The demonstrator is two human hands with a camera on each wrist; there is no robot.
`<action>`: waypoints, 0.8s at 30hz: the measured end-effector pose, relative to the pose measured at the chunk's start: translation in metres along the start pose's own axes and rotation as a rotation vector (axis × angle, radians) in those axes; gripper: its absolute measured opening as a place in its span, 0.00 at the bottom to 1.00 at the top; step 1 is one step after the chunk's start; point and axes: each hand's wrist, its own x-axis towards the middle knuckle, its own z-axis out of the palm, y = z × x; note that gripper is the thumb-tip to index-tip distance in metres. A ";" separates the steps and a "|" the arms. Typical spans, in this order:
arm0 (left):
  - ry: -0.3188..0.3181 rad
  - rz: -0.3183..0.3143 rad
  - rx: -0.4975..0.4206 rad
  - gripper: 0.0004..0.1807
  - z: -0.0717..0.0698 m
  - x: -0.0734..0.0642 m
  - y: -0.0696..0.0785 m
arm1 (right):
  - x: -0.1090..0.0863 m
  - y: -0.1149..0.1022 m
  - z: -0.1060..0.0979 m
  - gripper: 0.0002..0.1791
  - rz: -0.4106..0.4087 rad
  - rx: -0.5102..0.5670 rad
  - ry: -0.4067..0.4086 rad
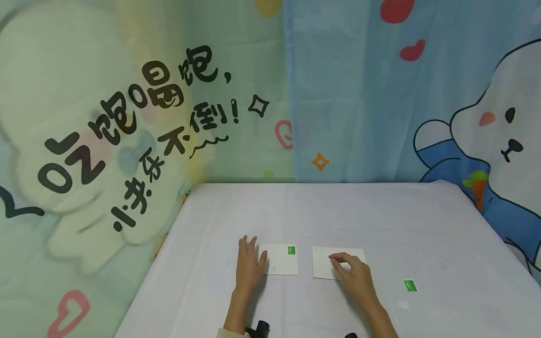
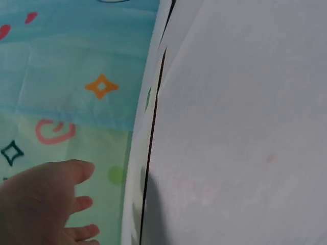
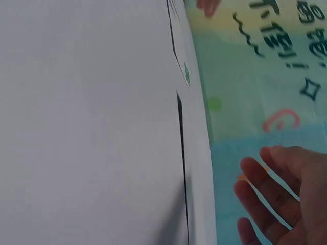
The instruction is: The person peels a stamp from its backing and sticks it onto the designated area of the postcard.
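Two white envelopes lie side by side on the table. The left envelope has a green stamp in its upper right corner. My left hand is at its left edge, fingers spread and thumb overlapping the edge in the head view. No stamp shows on the right envelope, whose right part is hidden. Over it hovers my right hand, its thumb and index fingertips close together in the head view. The right wrist view shows the fingers loosely bent, with nothing visible between them.
A loose green stamp lies on the white tablecloth to the right, with a small pale paper piece below it. A printed curtain hangs behind the table's far edge.
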 end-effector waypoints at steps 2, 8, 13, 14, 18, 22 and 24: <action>0.056 0.037 -0.007 0.24 -0.001 -0.001 0.011 | -0.005 0.008 -0.017 0.05 0.002 -0.025 0.047; 0.150 0.174 -0.015 0.15 0.006 -0.010 0.047 | -0.015 0.028 -0.060 0.05 0.058 -0.115 0.156; -0.023 0.268 0.000 0.22 0.025 -0.024 0.075 | -0.021 0.053 -0.092 0.05 0.145 -0.176 0.199; -0.088 0.280 0.012 0.25 0.029 -0.027 0.080 | -0.022 0.058 -0.098 0.06 0.172 -0.193 0.194; -0.342 0.334 0.077 0.34 0.049 -0.036 0.088 | -0.028 0.080 -0.117 0.13 0.355 -0.205 0.056; -0.469 0.396 0.119 0.38 0.062 -0.045 0.085 | -0.038 0.098 -0.128 0.22 0.525 -0.161 -0.145; -0.494 0.414 0.146 0.38 0.065 -0.047 0.084 | -0.045 0.104 -0.129 0.24 0.525 -0.156 -0.189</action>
